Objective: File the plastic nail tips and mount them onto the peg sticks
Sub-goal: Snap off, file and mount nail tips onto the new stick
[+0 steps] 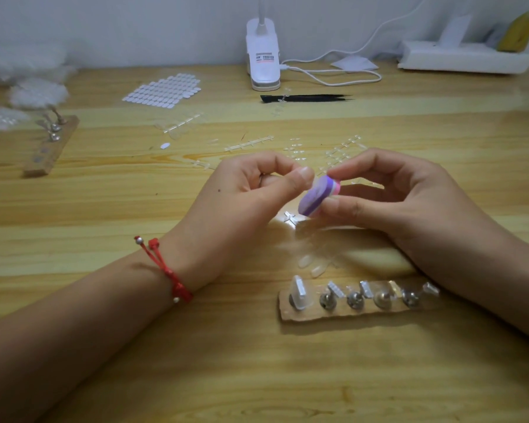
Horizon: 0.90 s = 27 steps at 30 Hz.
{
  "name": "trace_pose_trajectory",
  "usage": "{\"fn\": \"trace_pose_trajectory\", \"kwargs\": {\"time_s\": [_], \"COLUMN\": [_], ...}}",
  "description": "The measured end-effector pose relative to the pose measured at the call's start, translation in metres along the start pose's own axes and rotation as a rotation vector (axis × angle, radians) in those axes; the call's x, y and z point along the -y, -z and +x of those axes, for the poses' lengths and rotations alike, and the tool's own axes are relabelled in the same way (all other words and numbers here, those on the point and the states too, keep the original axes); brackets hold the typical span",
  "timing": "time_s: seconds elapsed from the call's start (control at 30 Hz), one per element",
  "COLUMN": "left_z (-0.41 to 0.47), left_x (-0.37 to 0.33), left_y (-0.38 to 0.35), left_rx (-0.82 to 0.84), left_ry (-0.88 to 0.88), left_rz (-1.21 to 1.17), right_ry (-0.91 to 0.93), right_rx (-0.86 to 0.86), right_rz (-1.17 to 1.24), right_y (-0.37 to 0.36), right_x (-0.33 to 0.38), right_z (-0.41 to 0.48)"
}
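My right hand [388,193] pinches a small purple, pink and white filing block [316,195] between thumb and fingertips. My left hand [251,190] has its thumb and forefinger pinched together right against the block's upper end; whatever it pinches is too small to make out. Below the hands lie a few loose clear nail tips [313,265] on the wooden table [135,209]. In front of them stands a wooden holder [333,314] with several metal peg sticks; the leftmost peg [299,293] carries a clear nail tip.
A second wooden peg holder [51,145] stands at the far left. Emptied clear plastic sprues [249,144] are scattered beyond the hands. Further back lie a sheet of adhesive tabs [162,90], black tweezers [306,98], a white clip lamp base [262,56] with its cable, and a white box [464,58].
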<state>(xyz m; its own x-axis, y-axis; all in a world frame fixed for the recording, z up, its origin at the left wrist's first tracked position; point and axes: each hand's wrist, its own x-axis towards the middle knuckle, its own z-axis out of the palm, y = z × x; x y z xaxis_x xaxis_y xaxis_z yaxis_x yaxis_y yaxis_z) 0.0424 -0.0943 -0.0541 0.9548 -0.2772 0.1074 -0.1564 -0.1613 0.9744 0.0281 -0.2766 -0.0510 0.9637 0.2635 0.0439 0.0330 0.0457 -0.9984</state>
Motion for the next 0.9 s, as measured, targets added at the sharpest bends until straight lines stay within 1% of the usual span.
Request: {"fn": "trace_pose_trajectory", "kwargs": {"time_s": [0.07,0.2,0.33,0.47,0.6,0.73,0.9], "left_z": [-0.0005,-0.0008,-0.0012,-0.0011,-0.0017,-0.0014,-0.0021], "left_x": [-0.0007,-0.0011,-0.0014,-0.0014,-0.0016,-0.0015,-0.0029], "left_y": [0.0000,-0.0005,-0.0011,-0.0012,-0.0018,-0.0014,-0.0013], "left_rx": [0.006,-0.031,-0.015,-0.044,-0.022,-0.040,-0.023], "left_ry": [-0.004,0.004,-0.002,-0.002,-0.004,0.003,0.004], "left_rz": [-0.018,-0.036,-0.020,-0.004,0.000,-0.014,-0.013], "right_ry": [-0.001,0.016,0.003,0.016,-0.001,0.016,0.003], "right_rx": [-0.028,0.023,-0.013,0.034,-0.023,0.037,-0.006], "right_rz": [0.016,-0.027,0.011,-0.015,0.030,-0.019,0.040], "right_y": [0.0012,-0.0002,0.0018,0.0006,0.0019,-0.0005,0.0015], "right_x": [-0.0012,-0.0005,-0.0012,-0.0006,-0.0017,-0.0003,-0.0015], "right_z": [0.0008,-0.0011,0.0005,-0.0006,0.0011,-0.0019,0.0004]}}
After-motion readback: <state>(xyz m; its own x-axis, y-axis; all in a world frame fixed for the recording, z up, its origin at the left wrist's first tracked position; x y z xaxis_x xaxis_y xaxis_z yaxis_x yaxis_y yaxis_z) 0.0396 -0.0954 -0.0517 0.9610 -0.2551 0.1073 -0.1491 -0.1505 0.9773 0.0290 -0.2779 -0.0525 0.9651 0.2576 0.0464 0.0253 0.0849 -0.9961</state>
